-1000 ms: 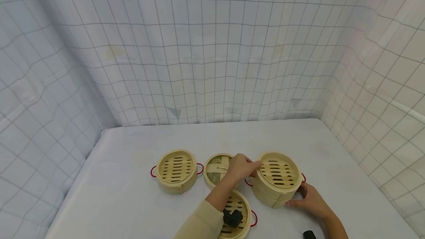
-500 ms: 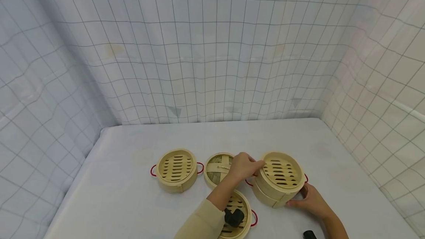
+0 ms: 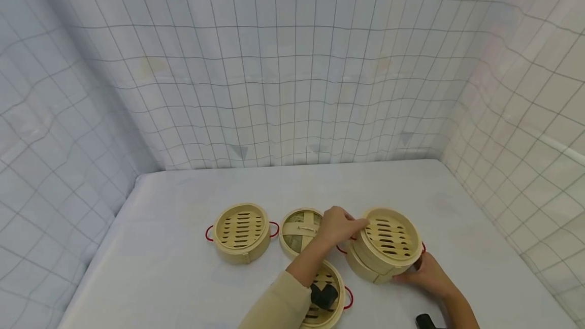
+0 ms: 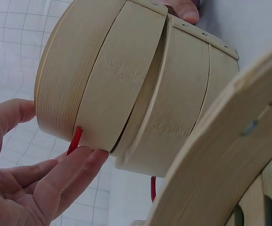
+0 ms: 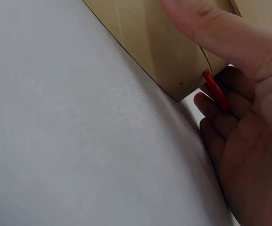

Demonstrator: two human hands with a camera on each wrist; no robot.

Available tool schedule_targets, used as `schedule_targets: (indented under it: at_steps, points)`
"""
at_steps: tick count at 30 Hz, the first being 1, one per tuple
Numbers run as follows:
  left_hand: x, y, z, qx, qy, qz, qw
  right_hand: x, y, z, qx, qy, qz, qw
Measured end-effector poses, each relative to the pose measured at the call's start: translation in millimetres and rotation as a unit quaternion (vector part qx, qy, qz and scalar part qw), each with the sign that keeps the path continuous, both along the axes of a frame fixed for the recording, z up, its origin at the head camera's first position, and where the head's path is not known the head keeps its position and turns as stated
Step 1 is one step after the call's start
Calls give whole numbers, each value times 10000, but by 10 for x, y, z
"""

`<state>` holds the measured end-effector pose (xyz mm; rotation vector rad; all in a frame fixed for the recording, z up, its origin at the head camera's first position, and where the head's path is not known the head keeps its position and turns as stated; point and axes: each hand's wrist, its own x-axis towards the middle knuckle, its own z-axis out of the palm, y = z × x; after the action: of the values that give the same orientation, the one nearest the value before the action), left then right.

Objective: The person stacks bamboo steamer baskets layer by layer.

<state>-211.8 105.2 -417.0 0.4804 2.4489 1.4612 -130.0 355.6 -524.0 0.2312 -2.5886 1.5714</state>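
Note:
Two round bamboo steamer baskets are stacked at the right. My left hand (image 3: pixel 340 227) pinches the upper steamer basket (image 3: pixel 394 237) by its left side, thumb at the rim and fingertips below near a red handle (image 4: pixel 74 140). That basket sits offset to the right on the lower steamer basket (image 3: pixel 363 268), and a dark wedge-shaped gap shows between them in the left wrist view. At the stack's right side my right hand (image 3: pixel 431 275) grips the lower basket, its thumb across the wall and its fingers behind a red handle (image 5: pixel 216 90).
Another slatted steamer basket (image 3: pixel 242 255) with red handles stands at the left. A woven steamer lid (image 3: pixel 292 242) lies in the middle. In front of it, a further basket (image 3: pixel 335 314) is partly under my left forearm. White cloth (image 3: pixel 183 268) covers the table; gridded curtains surround it.
My left hand has shifted the upper steamer basket slightly right over the lower one, and the gap between them has widened at the left. My right hand stays at the stack.

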Motion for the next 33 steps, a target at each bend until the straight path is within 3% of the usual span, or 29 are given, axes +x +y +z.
schedule_targets:
  at_steps: [16, 23, 33]
  points:
    - [-9, -58, -16, 29, 183, 75, 9998, -18, 12, 7, -243, 14, 356, 9991]
    - [-13, -73, -46, 118, -8, 121, 9999, -13, -6, 43, -129, -20, 255, 9996]
    - [-19, -82, -56, 131, 7, 35, 9999, -20, 4, 22, 0, -3, 198, 9998]
